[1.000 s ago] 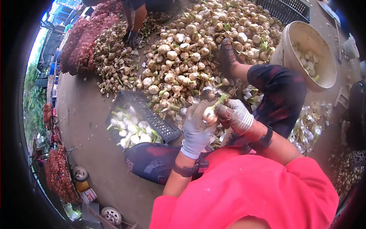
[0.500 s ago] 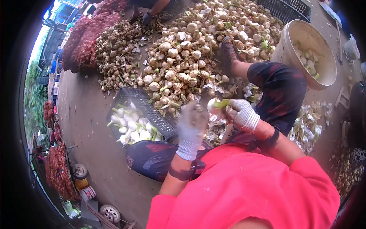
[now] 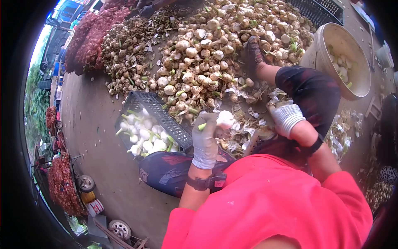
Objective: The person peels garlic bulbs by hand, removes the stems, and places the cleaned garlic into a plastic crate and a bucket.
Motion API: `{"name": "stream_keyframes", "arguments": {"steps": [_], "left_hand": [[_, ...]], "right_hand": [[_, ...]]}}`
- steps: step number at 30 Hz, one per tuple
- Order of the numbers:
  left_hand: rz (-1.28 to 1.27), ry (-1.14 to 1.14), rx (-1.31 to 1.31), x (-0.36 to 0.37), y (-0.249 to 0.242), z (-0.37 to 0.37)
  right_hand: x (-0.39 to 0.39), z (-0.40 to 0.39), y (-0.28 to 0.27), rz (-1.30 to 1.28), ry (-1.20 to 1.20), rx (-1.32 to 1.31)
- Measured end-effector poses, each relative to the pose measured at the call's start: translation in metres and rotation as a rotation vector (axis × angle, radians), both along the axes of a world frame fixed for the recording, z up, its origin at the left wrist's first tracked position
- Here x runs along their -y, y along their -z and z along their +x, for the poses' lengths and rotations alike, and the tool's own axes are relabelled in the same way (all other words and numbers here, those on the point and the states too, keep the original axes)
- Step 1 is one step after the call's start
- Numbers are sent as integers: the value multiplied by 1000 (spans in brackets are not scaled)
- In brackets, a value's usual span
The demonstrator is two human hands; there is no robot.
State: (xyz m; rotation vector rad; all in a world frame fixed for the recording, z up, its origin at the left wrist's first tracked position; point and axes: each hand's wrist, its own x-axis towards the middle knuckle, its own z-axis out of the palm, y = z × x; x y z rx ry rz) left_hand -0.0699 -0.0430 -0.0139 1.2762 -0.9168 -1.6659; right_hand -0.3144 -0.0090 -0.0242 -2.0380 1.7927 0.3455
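My gloved left hand (image 3: 205,139) is closed round the green stem of a white garlic bulb (image 3: 226,119), whose head sticks out to the right over scattered skins. By the bent right knee is my gloved right hand (image 3: 287,118), fingers curled down beside pale garlic skins (image 3: 278,98); what they grip, if anything, is hidden. Left of my left hand stands a black crate (image 3: 154,108) with peeled white garlic bulbs (image 3: 145,133) in it. A large heap of unpeeled garlic (image 3: 203,68) lies in front of both hands.
A white bucket (image 3: 317,50) with some peeled bulbs leans at the right. Another black crate (image 3: 321,10) is behind the heap. Red net sacks (image 3: 89,41) and another person's gloved hand (image 3: 146,10) are at the far left. Wheeled carts (image 3: 120,230) stand lower left.
The garlic bulb has passed from my right hand to my left hand. My right hand has moved right and slightly down, towards the knee. The other person's hand has shifted up and left.
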Motion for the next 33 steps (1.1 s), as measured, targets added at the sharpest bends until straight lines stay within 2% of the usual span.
{"name": "stream_keyframes", "arguments": {"steps": [2,4,5,6,7,8,14,16,17,18,19,20,21,22,24,26,28,30,32,33], "left_hand": [[-13,29,31,-1,3,-3],[-250,106,280,-4,6,-9],[-486,149,419,-3,24,-5],[-489,158,410,-1,22,-7],[-706,206,586,2,19,-9],[-922,250,760,4,15,-11],[-858,399,886,10,13,-4],[-794,406,649,17,15,8],[-424,386,350,16,7,16],[-418,319,217,19,0,21],[-225,185,-176,19,-2,24],[-24,43,-560,22,-3,25],[-129,1,-755,29,11,26],[1,-57,-842,30,9,29],[147,-122,-895,36,15,32],[312,-169,-1054,36,39,43],[423,-278,-1121,35,44,37],[419,-198,-1197,37,58,40],[401,-242,-1155,35,66,43],[408,-253,-937,34,70,43]], "right_hand": [[4,16,-2,-57,158,423],[9,41,-16,-40,311,705],[15,53,-17,5,288,688],[20,62,-14,47,265,668],[21,67,3,-77,140,590],[24,73,0,18,198,565],[33,82,19,86,126,492],[43,76,28,104,166,441],[51,72,36,117,200,394],[60,68,46,130,233,347],[70,57,67,257,279,301],[75,49,89,220,238,238],[89,40,112,372,143,189],[87,38,158,-51,182,122],[115,31,168,-289,91,70],[149,25,217,-14,246,41],[157,12,260,211,247,69],[152,11,256,176,240,90],[143,19,242,137,466,116],[142,19,248,317,446,69]]}}
